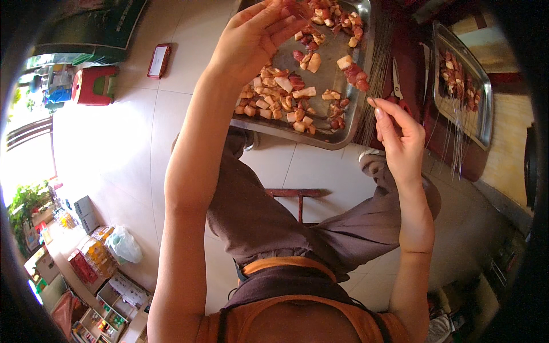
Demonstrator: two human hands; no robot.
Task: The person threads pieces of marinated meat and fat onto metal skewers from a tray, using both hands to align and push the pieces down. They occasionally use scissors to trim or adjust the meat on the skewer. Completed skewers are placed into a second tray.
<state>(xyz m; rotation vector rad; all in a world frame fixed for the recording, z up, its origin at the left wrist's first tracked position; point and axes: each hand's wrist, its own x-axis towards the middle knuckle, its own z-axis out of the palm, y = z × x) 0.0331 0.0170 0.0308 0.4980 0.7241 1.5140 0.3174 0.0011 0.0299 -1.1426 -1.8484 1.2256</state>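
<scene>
My right hand [401,135] pinches the near end of a thin metal skewer between thumb and forefinger. Chunks of red and pale meat [356,77] are threaded along that skewer, which slants up and left over a metal tray [296,133]. Above the tray's far part, my left hand [259,40] has red meat [296,7] at its fingertips, close to the skewer's far end; the top picture edge partly cuts this hand off. Cubes of pale and red raw meat [274,92] lie heaped in the tray's near left part, with smaller clusters elsewhere.
Bare metal skewers [377,55] lie in a bundle along the tray's right side. Beyond them are red-handled scissors [396,81] and a second tray [489,98] with loaded skewers. Left on the tiled floor stand a red stool [92,85] and a plastic bag [124,244].
</scene>
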